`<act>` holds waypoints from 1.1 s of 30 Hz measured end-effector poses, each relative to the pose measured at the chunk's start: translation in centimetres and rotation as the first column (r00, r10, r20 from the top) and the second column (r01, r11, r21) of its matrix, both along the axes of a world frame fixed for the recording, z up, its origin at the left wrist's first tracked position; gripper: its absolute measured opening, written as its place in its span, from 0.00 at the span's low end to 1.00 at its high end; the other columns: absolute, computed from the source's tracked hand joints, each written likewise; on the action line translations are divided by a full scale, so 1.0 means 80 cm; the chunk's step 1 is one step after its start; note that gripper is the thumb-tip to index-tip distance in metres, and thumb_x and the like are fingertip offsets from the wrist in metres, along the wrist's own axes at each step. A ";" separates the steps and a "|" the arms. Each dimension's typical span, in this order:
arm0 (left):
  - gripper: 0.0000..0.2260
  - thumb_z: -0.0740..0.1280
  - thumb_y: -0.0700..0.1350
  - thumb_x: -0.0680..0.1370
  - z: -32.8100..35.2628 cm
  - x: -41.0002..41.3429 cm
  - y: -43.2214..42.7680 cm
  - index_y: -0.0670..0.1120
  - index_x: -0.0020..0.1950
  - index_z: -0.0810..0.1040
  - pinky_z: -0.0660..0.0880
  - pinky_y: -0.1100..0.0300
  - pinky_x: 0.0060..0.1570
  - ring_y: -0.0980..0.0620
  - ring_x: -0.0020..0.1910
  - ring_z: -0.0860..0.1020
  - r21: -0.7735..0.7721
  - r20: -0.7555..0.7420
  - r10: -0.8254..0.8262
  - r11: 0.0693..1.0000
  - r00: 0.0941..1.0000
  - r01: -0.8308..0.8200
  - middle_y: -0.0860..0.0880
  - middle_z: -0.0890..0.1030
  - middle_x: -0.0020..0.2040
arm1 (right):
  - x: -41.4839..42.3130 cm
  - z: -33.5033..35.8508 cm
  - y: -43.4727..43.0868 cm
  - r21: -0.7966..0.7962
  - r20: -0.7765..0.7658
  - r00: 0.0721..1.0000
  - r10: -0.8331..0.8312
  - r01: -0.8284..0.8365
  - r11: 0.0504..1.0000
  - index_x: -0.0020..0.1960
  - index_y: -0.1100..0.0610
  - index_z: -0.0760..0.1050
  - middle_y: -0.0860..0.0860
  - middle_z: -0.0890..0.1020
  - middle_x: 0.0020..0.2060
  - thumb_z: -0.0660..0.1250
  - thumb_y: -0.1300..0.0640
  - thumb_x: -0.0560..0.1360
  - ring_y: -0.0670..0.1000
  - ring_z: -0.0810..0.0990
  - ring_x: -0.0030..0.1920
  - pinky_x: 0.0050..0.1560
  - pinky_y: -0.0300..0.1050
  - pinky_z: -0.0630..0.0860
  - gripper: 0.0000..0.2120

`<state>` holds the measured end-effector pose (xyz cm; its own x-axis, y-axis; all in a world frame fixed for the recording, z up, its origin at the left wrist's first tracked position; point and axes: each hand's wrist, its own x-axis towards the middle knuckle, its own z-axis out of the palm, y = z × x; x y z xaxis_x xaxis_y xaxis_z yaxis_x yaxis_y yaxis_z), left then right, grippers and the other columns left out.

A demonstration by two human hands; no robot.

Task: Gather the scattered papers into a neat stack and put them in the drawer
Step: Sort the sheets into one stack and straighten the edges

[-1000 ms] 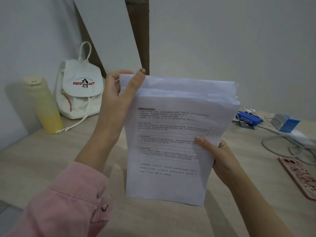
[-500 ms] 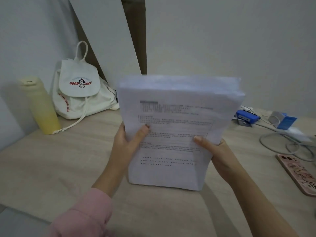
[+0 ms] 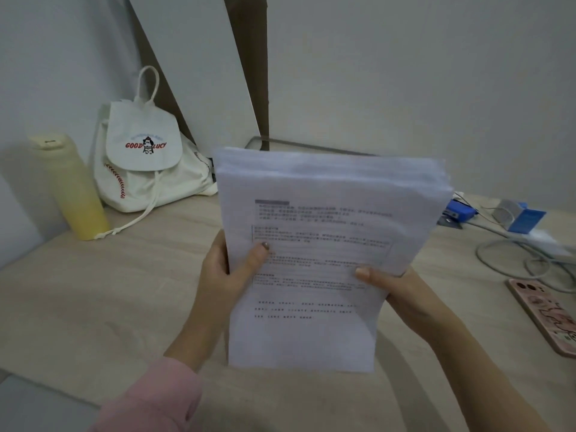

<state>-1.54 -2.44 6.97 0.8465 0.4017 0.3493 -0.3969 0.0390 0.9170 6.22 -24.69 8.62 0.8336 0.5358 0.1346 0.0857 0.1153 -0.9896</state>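
Observation:
A stack of printed white papers (image 3: 324, 219) stands upright in front of me above the wooden desk (image 3: 93, 300), its top edges slightly uneven. My left hand (image 3: 224, 272) grips the stack's left edge, thumb on the front sheet. My right hand (image 3: 396, 288) grips the right edge lower down, thumb pressed on the printed page. The fingers behind the stack are hidden. No drawer is in view.
A white drawstring backpack (image 3: 146, 163) and a yellow bottle (image 3: 71, 188) stand at the back left. At the right lie a blue stapler (image 3: 458, 212), a blue box (image 3: 523, 218), grey cables (image 3: 511, 254) and a pink-cased phone (image 3: 545, 316). A white board (image 3: 193, 67) leans on the wall.
My left hand slid from the stack's top left corner down to its left edge. The stack dropped lower toward the desk and its sheets look more even.

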 end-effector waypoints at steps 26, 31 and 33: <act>0.15 0.64 0.57 0.75 0.198 0.044 -0.009 0.45 0.48 0.77 0.70 0.54 0.37 0.49 0.38 0.76 0.928 0.112 0.016 0.357 0.994 -0.111 0.48 0.79 0.39 | 0.030 0.077 -0.038 -0.381 0.067 0.997 -0.037 0.060 0.923 0.49 0.53 0.82 0.53 0.86 0.46 0.76 0.42 0.56 0.55 0.85 0.46 0.51 0.53 0.80 0.25; 0.06 0.67 0.50 0.75 0.157 0.026 0.030 0.52 0.50 0.77 0.76 0.66 0.39 0.58 0.40 0.81 0.702 0.041 0.061 0.708 0.997 -0.072 0.57 0.82 0.41 | 0.034 0.062 -0.087 -0.416 -0.027 0.991 -0.132 0.108 0.903 0.43 0.54 0.82 0.52 0.86 0.33 0.80 0.43 0.50 0.51 0.85 0.31 0.31 0.41 0.81 0.26; 0.03 0.67 0.48 0.75 0.131 0.019 0.039 0.54 0.48 0.77 0.76 0.70 0.35 0.62 0.38 0.81 0.592 0.011 0.084 0.802 0.996 -0.075 0.59 0.83 0.37 | 0.036 0.047 -0.102 -0.271 -0.122 0.980 -0.158 0.120 0.955 0.46 0.57 0.80 0.53 0.86 0.35 0.81 0.43 0.45 0.50 0.84 0.33 0.34 0.40 0.82 0.33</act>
<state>-0.02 0.68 17.44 0.8278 0.1875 0.5287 -0.3607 -0.5440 0.7576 9.12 -32.89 12.39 0.9027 0.4137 -0.1184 -0.0601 -0.1514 -0.9866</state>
